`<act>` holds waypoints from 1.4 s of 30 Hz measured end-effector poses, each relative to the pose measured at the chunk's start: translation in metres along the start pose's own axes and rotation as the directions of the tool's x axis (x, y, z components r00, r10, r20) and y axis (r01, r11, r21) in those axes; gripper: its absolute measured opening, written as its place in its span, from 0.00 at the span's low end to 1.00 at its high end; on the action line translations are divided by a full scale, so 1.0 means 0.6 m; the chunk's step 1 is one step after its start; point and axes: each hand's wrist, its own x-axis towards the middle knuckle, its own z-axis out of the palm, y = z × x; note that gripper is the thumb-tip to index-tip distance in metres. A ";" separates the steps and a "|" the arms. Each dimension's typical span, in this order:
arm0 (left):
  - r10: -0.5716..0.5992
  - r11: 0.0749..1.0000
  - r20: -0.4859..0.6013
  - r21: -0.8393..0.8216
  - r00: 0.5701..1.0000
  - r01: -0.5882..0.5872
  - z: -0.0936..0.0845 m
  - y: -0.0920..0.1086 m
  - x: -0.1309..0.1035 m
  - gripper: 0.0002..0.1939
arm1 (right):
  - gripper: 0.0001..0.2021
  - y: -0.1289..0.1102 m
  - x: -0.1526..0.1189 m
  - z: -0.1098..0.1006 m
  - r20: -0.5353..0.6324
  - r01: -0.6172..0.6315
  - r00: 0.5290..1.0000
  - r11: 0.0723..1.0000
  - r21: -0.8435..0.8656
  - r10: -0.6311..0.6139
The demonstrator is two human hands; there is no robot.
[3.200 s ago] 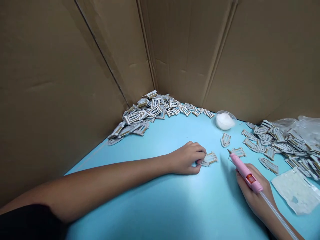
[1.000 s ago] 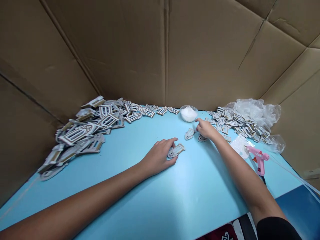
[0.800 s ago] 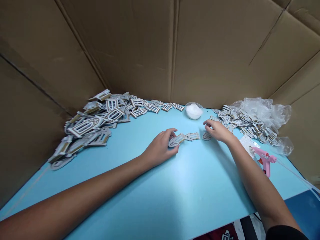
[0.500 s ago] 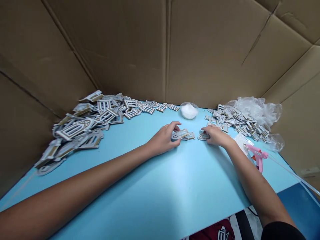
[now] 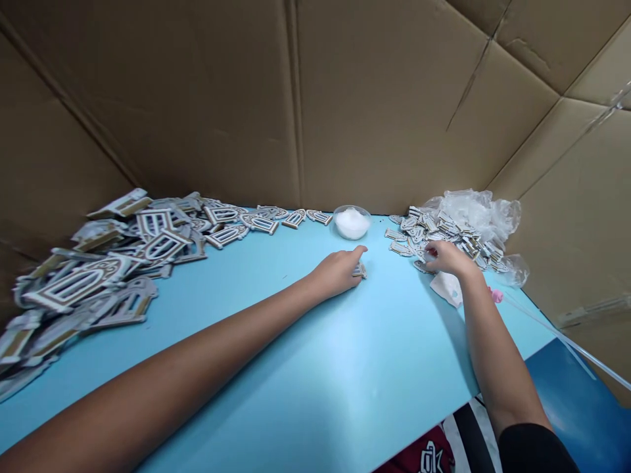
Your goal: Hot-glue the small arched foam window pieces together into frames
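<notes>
My left hand (image 5: 339,270) rests on the blue tabletop, fingers curled around small grey-and-white arched window-shaped pieces (image 5: 361,270). Only their ends show past the fingers. At the near edge of a heap of similar small pieces (image 5: 461,238), my right hand (image 5: 447,256) has its thumb and fingers bent together over a small arched piece (image 5: 421,266); the fingertips partly cover it. Beneath my right wrist lies a white scrap of paper or cloth (image 5: 447,288). My right forearm hides most of a pink glue gun (image 5: 495,295).
Larger arched window-shaped pieces (image 5: 162,246) are heaped along the left and back. A clear bowl of white material (image 5: 351,223) stands at the back middle. Crumpled clear plastic bags (image 5: 486,213) lie behind the small heap. Cardboard walls (image 5: 374,105) enclose the blue table (image 5: 305,368).
The view has turned right. My right hand has moved right to the small heap. My left hand has also shifted right and now covers more of the pieces in it.
</notes>
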 end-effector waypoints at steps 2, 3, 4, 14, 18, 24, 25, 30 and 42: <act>0.014 1.000 0.003 0.006 1.000 -0.014 -0.001 0.001 0.009 0.34 | 0.12 0.003 0.005 0.013 0.036 0.005 0.999 1.000 0.021 -0.006; 0.026 1.000 0.003 0.008 1.000 -0.026 -0.001 0.003 0.015 0.34 | 0.12 0.002 0.007 0.020 0.051 0.005 0.999 1.000 0.030 -0.007; 0.041 0.999 0.003 0.009 0.999 -0.041 -0.002 0.005 0.023 0.34 | 0.13 0.002 0.009 0.026 0.062 0.004 0.998 0.999 0.036 -0.006; 0.242 0.970 0.044 0.021 0.969 -0.244 0.000 0.088 0.200 0.34 | 0.16 0.004 0.009 0.052 0.055 -0.026 0.998 1.000 0.017 0.025; 0.262 0.961 0.128 0.053 0.957 -0.270 0.011 0.098 0.249 0.25 | 0.16 0.007 0.005 0.061 0.009 -0.017 1.000 1.000 0.020 0.016; 0.245 0.955 0.211 0.115 0.946 -0.273 0.024 0.090 0.279 0.23 | 0.17 0.027 0.002 0.058 -0.136 -0.055 0.989 0.996 0.065 0.064; 0.249 0.953 0.218 0.118 0.944 -0.279 0.024 0.090 0.281 0.23 | 0.17 0.030 0.002 0.056 -0.167 -0.071 0.982 0.995 0.071 0.082; 0.267 0.946 0.244 0.119 0.932 -0.302 0.019 0.092 0.285 0.26 | 0.15 0.028 0.020 0.056 -0.285 -0.131 0.946 0.986 0.100 0.154; 0.281 0.945 0.190 0.118 0.941 -0.306 -0.042 0.111 0.361 0.49 | 0.21 0.022 0.035 0.078 -0.593 -0.129 0.770 0.967 0.219 0.237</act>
